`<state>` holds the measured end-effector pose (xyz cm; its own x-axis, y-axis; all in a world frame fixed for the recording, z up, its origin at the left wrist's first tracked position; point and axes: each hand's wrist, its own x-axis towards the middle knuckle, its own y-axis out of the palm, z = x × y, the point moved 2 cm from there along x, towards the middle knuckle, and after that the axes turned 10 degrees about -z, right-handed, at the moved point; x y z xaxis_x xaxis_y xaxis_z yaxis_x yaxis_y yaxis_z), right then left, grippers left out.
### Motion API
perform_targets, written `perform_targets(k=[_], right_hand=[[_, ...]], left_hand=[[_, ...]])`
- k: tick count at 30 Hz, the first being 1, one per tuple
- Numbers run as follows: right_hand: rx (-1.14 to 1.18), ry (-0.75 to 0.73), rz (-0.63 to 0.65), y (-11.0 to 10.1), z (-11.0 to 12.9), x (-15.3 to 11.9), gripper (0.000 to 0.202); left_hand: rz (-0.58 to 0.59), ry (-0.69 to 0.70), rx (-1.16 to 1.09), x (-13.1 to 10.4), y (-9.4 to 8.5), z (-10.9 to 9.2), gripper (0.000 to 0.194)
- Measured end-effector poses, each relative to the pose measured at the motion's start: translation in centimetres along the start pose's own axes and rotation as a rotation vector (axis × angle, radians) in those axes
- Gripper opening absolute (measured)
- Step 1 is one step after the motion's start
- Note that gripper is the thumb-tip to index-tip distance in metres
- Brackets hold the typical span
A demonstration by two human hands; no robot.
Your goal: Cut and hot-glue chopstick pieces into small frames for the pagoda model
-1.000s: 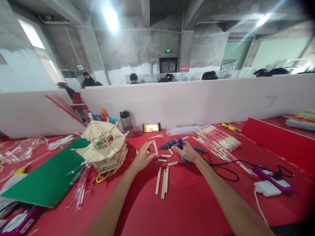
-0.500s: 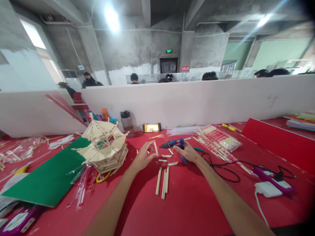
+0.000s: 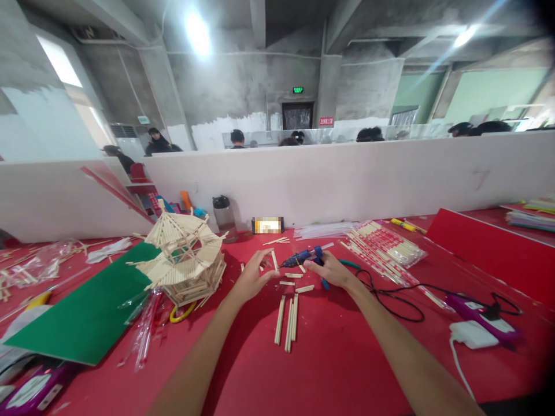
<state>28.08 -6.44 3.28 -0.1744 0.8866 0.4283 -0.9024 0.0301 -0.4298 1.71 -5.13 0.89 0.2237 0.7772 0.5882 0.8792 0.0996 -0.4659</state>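
My left hand (image 3: 254, 276) pinches a short wooden stick (image 3: 274, 260) between thumb and fingers, holding it up at a tilt. In my right hand (image 3: 330, 268) is a blue hot glue gun (image 3: 300, 257), its nozzle pointing left at the lower part of the stick. Whether the tip touches the wood I cannot tell. Below the hands, several short stick pieces (image 3: 293, 275) lie on the red tabletop (image 3: 269, 381), with longer sticks (image 3: 289, 323) nearer to me. To the left stands a pagoda-like model (image 3: 186, 254) built of sticks.
A green board (image 3: 87, 306) lies on the left under the model's edge. Behind are a bottle (image 3: 224, 219) and a phone-like screen (image 3: 267, 225). Packs of sticks (image 3: 390, 248), a black cable (image 3: 390, 315) and a purple power strip (image 3: 481, 318) lie to the right. A white partition (image 3: 347, 179) bounds the table.
The glue gun has tipped slightly, its nozzle now lower and closer to the stick's bottom end. My left hand and the stick stay almost where they were.
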Motion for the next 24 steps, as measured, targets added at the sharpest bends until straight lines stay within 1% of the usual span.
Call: perform_targets(k=[5,9,13,17,24], right_hand=[[-0.002,-0.013,-0.034,0.2,-0.1,0.1,0.041],[-0.008,0.006,-0.075,0.2,-0.5,0.3,0.042],[-0.010,-0.019,-0.122,0.1,-0.9,0.3,0.041],[0.006,-0.019,-0.118,0.0,-0.9,0.4,0.038],[0.000,-0.017,-0.119,0.0,-0.8,0.3,0.040]], left_hand=[[0.009,0.006,-0.011,-0.1,-0.1,-0.5,0.061],[0.032,0.007,-0.031,-0.1,0.0,-0.9,0.060],[0.057,0.022,-0.031,-0.2,0.2,-1.3,0.060],[0.079,0.021,-0.034,-0.2,0.3,-1.4,0.059],[0.030,-0.005,-0.027,-0.1,0.0,-1.5,0.059]])
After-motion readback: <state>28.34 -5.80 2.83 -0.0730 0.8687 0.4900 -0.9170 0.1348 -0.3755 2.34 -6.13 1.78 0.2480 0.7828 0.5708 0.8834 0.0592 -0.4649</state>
